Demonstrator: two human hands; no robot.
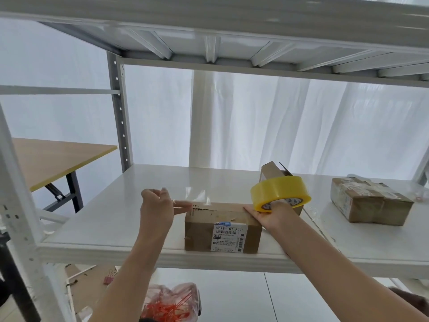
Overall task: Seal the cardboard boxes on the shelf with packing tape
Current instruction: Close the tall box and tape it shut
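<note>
On the front edge of the white metal shelf (104,217) stands a small brown cardboard box with a white shipping label (222,228). The left-hand grip (157,206) pinches the free end of a clear tape strip (197,196) at the box's left top edge, apparently to keep it taut above the flap seam. The right-hand grip (271,216) is curled into the core of the yellow packing-tape roll (279,194) at the box's right end, so the strip spans the lid before pressing down. A second, tape-wrapped brown box (369,201) lies well apart to the right, apparently already sealed. Another brown box with a raised flap (271,170) stands behind the roll.
</note>
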